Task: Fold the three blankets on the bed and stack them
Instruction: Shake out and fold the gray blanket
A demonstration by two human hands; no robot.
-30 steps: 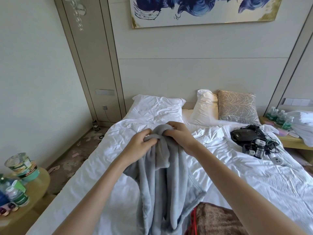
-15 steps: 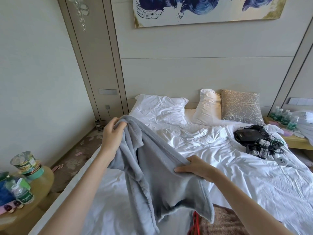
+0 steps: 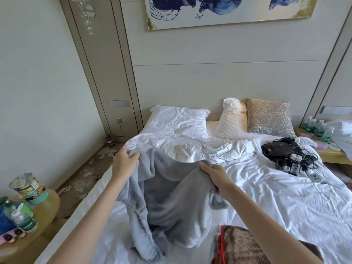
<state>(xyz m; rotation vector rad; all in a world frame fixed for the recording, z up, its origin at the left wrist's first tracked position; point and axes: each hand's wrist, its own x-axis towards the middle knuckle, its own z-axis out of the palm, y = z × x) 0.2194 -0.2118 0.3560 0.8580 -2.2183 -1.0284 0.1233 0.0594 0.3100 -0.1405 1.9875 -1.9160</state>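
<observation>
Grey fleece blanket (image 3: 167, 197) now spread wide over the white bed (image 3: 285, 202), left hand (image 3: 123, 164) and right hand (image 3: 217, 178) pulled apart, each clenched on its top edge, ready for a first fold

Two white pillows (image 3: 179, 121) (image 3: 232, 119) and a beige patterned cushion (image 3: 270, 117) line the head edge of the bed (image 3: 285, 197). Near the bed's right edge lies a black case (image 3: 278, 149) with tangled cables (image 3: 297, 164) just beside it. A bedside table (image 3: 331, 156) at the right carries green-labelled water bottles (image 3: 317, 128) and folded white linen (image 3: 342, 134). At the left a round table (image 3: 47, 204) holds a lidded cup (image 3: 28, 184) and a bottle (image 3: 24, 219). A blue painting (image 3: 228, 10) hangs above the headboard.
</observation>
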